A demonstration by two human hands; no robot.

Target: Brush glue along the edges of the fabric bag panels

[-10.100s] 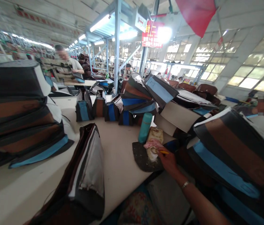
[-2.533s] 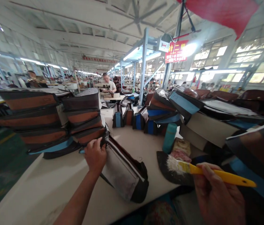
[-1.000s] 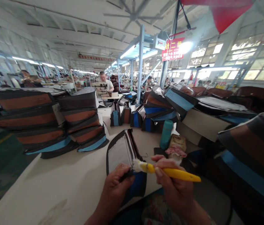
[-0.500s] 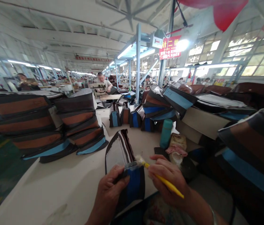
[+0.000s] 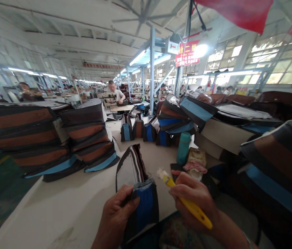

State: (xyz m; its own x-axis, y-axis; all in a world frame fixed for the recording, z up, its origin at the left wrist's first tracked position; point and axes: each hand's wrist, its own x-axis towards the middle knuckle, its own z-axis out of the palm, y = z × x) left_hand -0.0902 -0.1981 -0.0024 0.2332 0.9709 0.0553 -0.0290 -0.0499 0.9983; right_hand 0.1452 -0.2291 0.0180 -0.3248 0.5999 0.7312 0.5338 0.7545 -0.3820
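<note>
My left hand (image 5: 118,214) pinches the near side of a dark fabric piece (image 5: 146,207) with a blue band, whose top edge looks wet and pale. Behind that edge the piece opens up, showing a light lining and striped layers. A yellow-handled brush (image 5: 194,209) is gripped in my right hand (image 5: 196,195). The brush's whitish bristles point up and left, a little to the right of the fabric piece and apart from it.
Stacks of brown-banded pieces (image 5: 39,136) stand on the left of the pale table (image 5: 65,211). A teal bottle (image 5: 184,148) is beside an open container (image 5: 197,159) on the right. More piles (image 5: 280,155) rise at far right. A person (image 5: 117,94) sits beyond.
The brush has come away from the fabric's top edge, moving right with my right hand. My left hand has shifted slightly left and still holds the piece.
</note>
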